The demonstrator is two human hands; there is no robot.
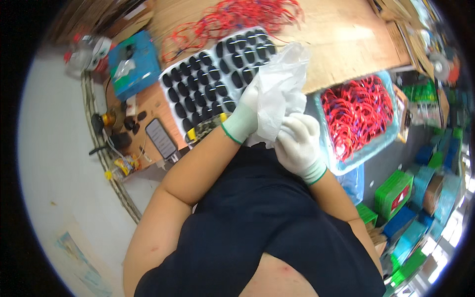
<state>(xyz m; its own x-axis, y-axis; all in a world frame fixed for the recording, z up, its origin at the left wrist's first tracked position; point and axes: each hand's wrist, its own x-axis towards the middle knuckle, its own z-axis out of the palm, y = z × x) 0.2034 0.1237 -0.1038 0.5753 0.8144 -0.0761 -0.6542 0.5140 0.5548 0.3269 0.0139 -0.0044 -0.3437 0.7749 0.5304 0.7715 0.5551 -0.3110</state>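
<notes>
A thin, crumpled white sheet (281, 81), like tissue or backing paper, is bunched up between my hands in front of my chest. My left hand (246, 115), in a white knitted glove with a green cuff, is closed on it, its fingers mostly hidden behind the sheet. Gloved the same way, my right hand (303, 144) grips the sheet's lower right part with bent fingers. Just beyond my left hand, a white backing sheet (174, 95) with rows of black oval pads (203, 76) lies on the wooden table (341, 42).
Red cords (237, 17) lie heaped at the table's far side. A lined tub (368, 153) full of red cord loops stands at right. On the left are a blue box (132, 64), a phone (161, 138) with a cable, and bottles (81, 52). Green crates (393, 193) stand farther right.
</notes>
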